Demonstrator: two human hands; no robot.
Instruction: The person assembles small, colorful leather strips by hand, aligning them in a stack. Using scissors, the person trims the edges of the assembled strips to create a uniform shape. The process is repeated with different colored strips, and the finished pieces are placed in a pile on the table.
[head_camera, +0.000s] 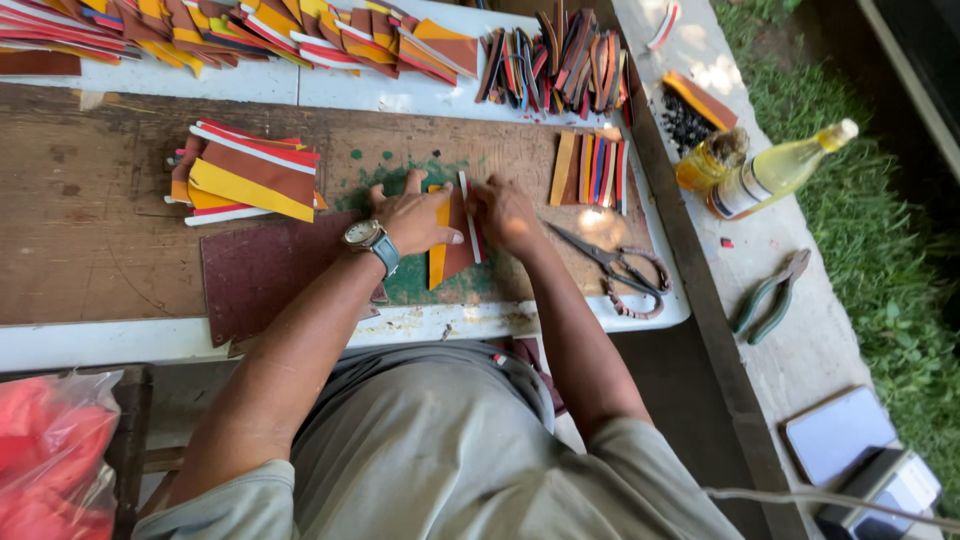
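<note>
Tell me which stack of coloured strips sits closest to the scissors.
The small upright row of strips just above the scissors, right of the right hand. The fanned stack lies left of the left hand; the other piles sit along the far edge.

White-labelled yellow bottle (775, 175), right ledge

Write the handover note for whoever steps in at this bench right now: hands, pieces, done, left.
Left hand, wristwatch on, presses flat on the brown and yellow pieces on the green mat.
Right hand sets a white-and-red strip against their right edge.
Done: an assembled stack lies to the left, more along the table's top edge.
Left: loose strips to the right, a further bundle behind them.
Scissors lie right of the right hand.
</note>
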